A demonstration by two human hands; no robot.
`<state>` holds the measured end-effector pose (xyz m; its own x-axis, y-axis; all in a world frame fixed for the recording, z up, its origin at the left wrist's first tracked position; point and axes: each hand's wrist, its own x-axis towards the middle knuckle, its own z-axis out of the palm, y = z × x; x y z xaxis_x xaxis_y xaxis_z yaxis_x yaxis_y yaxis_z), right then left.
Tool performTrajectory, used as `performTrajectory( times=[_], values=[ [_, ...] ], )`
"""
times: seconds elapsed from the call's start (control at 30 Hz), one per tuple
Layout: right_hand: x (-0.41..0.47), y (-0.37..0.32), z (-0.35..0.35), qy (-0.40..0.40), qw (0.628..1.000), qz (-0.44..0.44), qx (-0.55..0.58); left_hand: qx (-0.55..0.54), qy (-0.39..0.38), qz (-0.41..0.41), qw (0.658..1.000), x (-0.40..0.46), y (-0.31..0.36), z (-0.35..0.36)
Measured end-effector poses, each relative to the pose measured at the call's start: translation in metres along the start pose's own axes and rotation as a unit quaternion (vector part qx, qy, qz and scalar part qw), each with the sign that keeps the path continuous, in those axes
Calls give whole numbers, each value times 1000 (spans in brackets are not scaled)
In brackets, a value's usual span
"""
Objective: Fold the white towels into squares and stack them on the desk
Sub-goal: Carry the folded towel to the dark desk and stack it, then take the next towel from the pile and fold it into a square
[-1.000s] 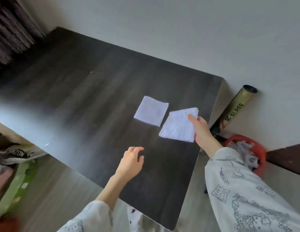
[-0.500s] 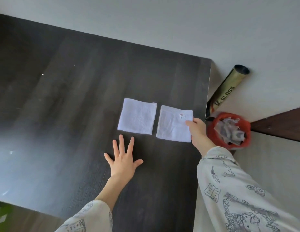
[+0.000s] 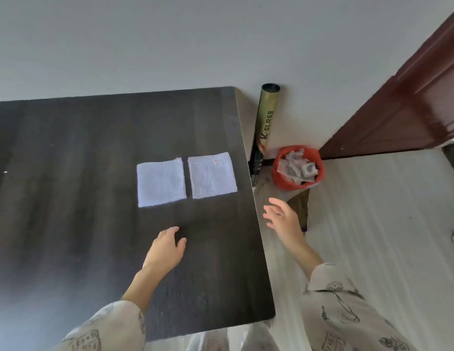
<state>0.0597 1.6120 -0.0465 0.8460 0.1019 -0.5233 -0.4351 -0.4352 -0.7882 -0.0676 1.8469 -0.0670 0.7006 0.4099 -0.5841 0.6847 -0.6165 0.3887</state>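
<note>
Two white towels folded into squares lie side by side on the dark desk (image 3: 81,173), near its right edge. The left towel (image 3: 160,182) is plain; the right towel (image 3: 212,177) shows a small label at its far corner. A narrow gap separates them. My left hand (image 3: 166,249) hovers over or rests on the desk below the towels, fingers loosely bent, holding nothing. My right hand (image 3: 283,219) is off the desk's right edge over the floor, fingers spread and empty.
A red bin (image 3: 296,165) with crumpled paper stands on the floor right of the desk. A tall gold tube (image 3: 267,117) leans against the wall beside it. A brown door (image 3: 411,97) is at the right. Pale wood floor extends rightward.
My right hand has let go of the right towel and pulled back off the desk's edge. My left hand's fingers, spread flat before, are now loosely bent. The view has swung right.
</note>
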Motion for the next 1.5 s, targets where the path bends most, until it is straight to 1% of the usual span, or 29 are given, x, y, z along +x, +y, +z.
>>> performTrajectory(
  times=[0.07, 0.13, 0.23, 0.33, 0.5, 0.63, 0.73, 0.9, 1.0, 1.1, 1.2, 1.37, 1.43, 1.5],
  values=[
    [-36, 19, -31, 16, 999, 9, 34, -6, 17, 75, 997, -29, 29, 14],
    [-72, 39, -67, 40, 998, 8, 54, -2, 14, 162, 987, -59, 65, 36],
    [-125, 70, -129, 92, 994, -5, 54, 7, -15, 260, 966, -103, 124, 78],
    [-186, 114, -200, 157, 984, -11, 88, 22, -50, 350, 935, -160, 187, 130],
    [-292, 209, -318, 238, 960, 23, 146, 22, -95, 450, 888, -268, 276, 237],
    [-370, 284, -404, 323, 920, 44, 217, 40, -181, 527, 829, -354, 334, 329],
    [-415, 332, -465, 380, 890, 46, 248, 58, -207, 581, 785, -406, 388, 387],
    [-470, 403, -566, 472, 842, 52, 257, 71, -232, 629, 739, -473, 487, 485],
    [-492, 444, -634, 500, 826, 64, 253, 76, -251, 643, 720, -509, 543, 552],
    [-506, 486, -717, 531, 808, 76, 245, 80, -272, 655, 701, -548, 606, 623],
    [-526, 510, -795, 549, 794, 86, 245, 90, -287, 664, 685, -593, 669, 681],
    [-566, 552, -911, 582, 771, 78, 246, 118, -305, 690, 645, -671, 765, 760],
    [-576, 577, -954, 591, 763, 78, 248, 129, -307, 694, 639, -695, 795, 792],
    [-581, 604, -998, 589, 764, 83, 249, 137, -303, 693, 640, -714, 821, 825]
  ],
)
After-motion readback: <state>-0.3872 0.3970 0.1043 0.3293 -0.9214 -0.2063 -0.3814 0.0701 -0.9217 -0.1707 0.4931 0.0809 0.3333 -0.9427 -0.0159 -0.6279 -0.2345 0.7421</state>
